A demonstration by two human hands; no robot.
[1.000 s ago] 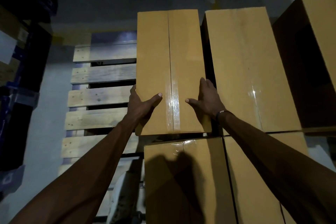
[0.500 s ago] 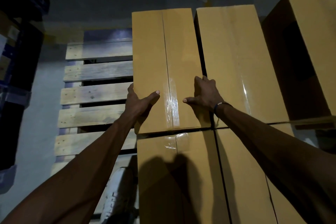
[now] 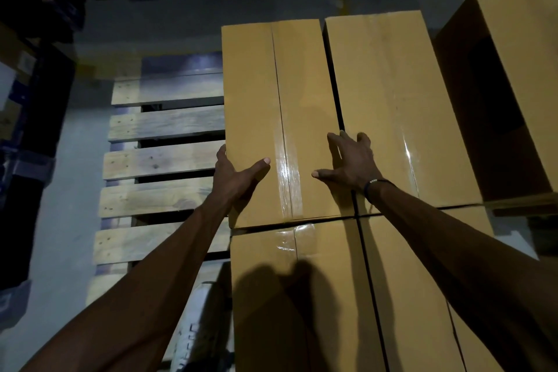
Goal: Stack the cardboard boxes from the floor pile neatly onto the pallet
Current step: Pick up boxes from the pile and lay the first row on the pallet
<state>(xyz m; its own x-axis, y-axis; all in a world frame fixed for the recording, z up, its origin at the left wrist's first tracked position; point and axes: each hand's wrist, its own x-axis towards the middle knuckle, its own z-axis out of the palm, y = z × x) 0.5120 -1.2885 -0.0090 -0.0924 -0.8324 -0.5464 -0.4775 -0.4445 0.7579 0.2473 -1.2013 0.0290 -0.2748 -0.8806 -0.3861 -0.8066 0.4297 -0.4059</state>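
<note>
A long taped cardboard box (image 3: 271, 84) lies on the wooden pallet (image 3: 163, 160), tight against a second box (image 3: 392, 100) on its right. My left hand (image 3: 232, 178) grips the box's near left edge: the thumb lies on top and the fingers wrap down the side. My right hand (image 3: 350, 163) rests on the box's near right edge with its fingers spread over the seam between the two boxes. Two more boxes (image 3: 302, 296) fill the near row, butted against the held one.
A taller box (image 3: 519, 69) stands at the right, beside the pallet stack. Dark shelving (image 3: 30, 100) lines the left side. Bare pallet slats lie left of the boxes. My shoe (image 3: 196, 326) is on the near slats, and grey floor surrounds the pallet.
The box has settled flush against its neighbours. My right hand's fingers have come up out of the gap between the boxes and now spread on top. The left hand keeps its grip.
</note>
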